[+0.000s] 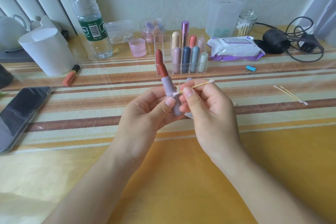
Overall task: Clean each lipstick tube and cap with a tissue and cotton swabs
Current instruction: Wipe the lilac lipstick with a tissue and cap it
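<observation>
**While the Swab Works the Collar, the Bullet Stands Bare**

As the left hand [145, 109] curls its fingers and thumb round the base of the lipstick tube [171, 91], holding it upright above the striped table [254, 118], the right hand [205, 109] pinches a cotton swab [197, 85] between thumb and forefinger. The swab's near tip touches the tube's collar. Cleaning of this tube looks well in hand.

Now the danger: the red bullet [161, 65] is wound fully out, just above that swab tip. One slip upward and the cotton smears or gouges it. Press too hard and the thin stick could bend or snap.

A pale lilac shape [189, 115] shows below the right fingers. It is perhaps the cap, though I cannot tell; if so, it could drop while those fingers are busy.

Behind, the clear organizer [160, 42] holds more capped tubes [186, 58] waiting, and two spare swabs [291, 94] lie well apart to the right.
</observation>
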